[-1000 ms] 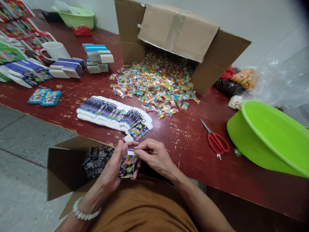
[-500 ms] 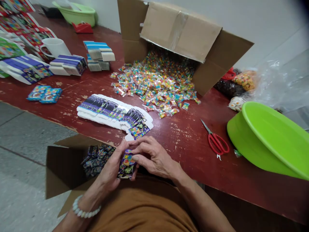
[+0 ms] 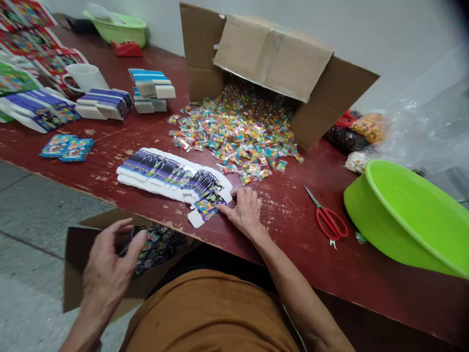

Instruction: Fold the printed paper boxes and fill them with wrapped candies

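Observation:
My left hand (image 3: 110,264) hangs over an open cardboard carton (image 3: 82,252) below the table edge, holding nothing, its fingers apart and curved. Small dark candy boxes (image 3: 161,249) fill part of that carton. On the table, my right hand (image 3: 247,210) has its thumb and fingers at the edge of the front purple-and-black candy box (image 3: 208,205), flattened, with a white flap sticking out. This box lies at the near end of a fanned row of flat candy boxes (image 3: 157,168). Behind the row, wrapped candies (image 3: 238,129) spill from a tipped cardboard box (image 3: 271,58).
Red-handled scissors (image 3: 330,220) and a green basin (image 3: 388,215) are on the right. At the left stand a white mug (image 3: 86,78), stacked purple boxes (image 3: 106,102), blue boxes (image 3: 152,90) and two blue packets (image 3: 68,147). Plastic bags (image 3: 410,127) lie behind the basin.
The candy box that both hands held is gone from them. My left hand has moved left and opened over the carton, and my right hand has reached forward to the row.

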A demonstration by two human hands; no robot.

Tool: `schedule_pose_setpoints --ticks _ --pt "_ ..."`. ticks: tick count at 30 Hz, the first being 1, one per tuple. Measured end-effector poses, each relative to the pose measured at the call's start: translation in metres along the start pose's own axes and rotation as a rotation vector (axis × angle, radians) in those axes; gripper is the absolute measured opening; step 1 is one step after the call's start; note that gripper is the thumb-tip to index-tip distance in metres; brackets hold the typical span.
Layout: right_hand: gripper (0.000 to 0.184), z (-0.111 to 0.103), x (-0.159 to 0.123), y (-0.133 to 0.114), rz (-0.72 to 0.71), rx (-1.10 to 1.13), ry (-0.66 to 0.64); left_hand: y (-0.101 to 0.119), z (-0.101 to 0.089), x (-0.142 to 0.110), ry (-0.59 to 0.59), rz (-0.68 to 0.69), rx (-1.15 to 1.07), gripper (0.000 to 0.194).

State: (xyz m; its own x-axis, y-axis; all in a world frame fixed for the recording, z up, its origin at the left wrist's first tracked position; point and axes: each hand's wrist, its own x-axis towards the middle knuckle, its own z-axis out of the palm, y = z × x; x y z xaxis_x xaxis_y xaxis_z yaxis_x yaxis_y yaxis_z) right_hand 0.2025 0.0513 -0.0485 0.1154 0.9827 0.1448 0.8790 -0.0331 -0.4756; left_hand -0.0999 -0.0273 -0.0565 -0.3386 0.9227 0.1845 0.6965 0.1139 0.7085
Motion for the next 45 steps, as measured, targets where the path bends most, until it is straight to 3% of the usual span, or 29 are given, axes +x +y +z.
schedule_pose_setpoints --ticks 3,6,8,11,15,17,18,20,23,25,27,30,35,38,41,43,45 --pt "0.042 0.002 -0.003 -0.003 0.080 0.070 -0.007 0.042 0.033 -0.012 -0.022 0.352 0.275 0.038" --pt "0.026 0.001 -0.004 0.003 0.141 0.446 -0.001 0.072 0.056 -0.016 0.068 0.527 0.323 0.038" --pt "0.026 -0.002 -0.004 0.010 0.166 0.694 -0.035 0.078 0.060 -0.013 0.149 0.556 0.284 0.041" --pt "0.030 -0.012 -0.004 0.018 0.153 0.827 -0.074 0.079 0.054 -0.005 0.196 0.560 0.209 0.043" --pt "0.028 -0.029 -0.004 0.020 0.059 1.046 -0.104 0.087 0.032 0.005 0.156 0.508 0.055 0.041" --pt "0.027 -0.037 -0.005 0.019 0.019 1.129 -0.130 0.094 0.020 0.009 0.078 0.419 -0.076 0.041" --pt "0.026 -0.040 -0.007 0.018 0.007 1.143 -0.152 0.098 0.015 0.012 -0.009 0.345 -0.171 0.042" --pt "0.026 -0.047 -0.010 0.014 -0.013 1.163 -0.225 0.105 0.009 0.015 -0.301 0.135 -0.406 0.044" --pt "0.025 -0.057 -0.017 0.005 -0.073 1.188 -0.351 0.116 0.011 0.015 -0.958 -0.203 -0.771 0.053" --pt "0.022 -0.060 -0.019 -0.001 -0.129 1.179 -0.403 0.123 0.017 0.010 -1.317 -0.356 -0.915 0.057" --pt "0.018 -0.062 -0.021 -0.005 -0.166 1.166 -0.429 0.129 0.022 0.002 -1.476 -0.460 -1.001 0.058" --pt "0.015 -0.061 -0.022 -0.008 -0.160 1.152 -0.416 0.133 0.026 -0.009 -1.407 -0.514 -1.032 0.051" --pt "0.030 -0.060 -0.031 -0.014 -0.022 1.281 -0.387 0.136 0.032 -0.016 -1.092 -0.403 -0.905 0.032" --pt "0.049 -0.056 -0.041 -0.021 0.058 1.380 -0.459 0.134 0.040 -0.018 -0.957 -0.376 -0.883 0.026" --pt "0.043 -0.050 -0.051 -0.027 0.150 1.435 -0.576 0.132 0.050 -0.021 -0.906 -0.356 -0.911 0.026" --pt "0.039 -0.047 -0.053 -0.029 0.185 1.372 -0.518 0.131 0.055 -0.023 -0.869 -0.317 -0.881 0.026" --pt "0.032 -0.046 -0.052 -0.029 0.177 1.249 -0.361 0.131 0.058 -0.024 -0.770 -0.263 -0.849 0.034"
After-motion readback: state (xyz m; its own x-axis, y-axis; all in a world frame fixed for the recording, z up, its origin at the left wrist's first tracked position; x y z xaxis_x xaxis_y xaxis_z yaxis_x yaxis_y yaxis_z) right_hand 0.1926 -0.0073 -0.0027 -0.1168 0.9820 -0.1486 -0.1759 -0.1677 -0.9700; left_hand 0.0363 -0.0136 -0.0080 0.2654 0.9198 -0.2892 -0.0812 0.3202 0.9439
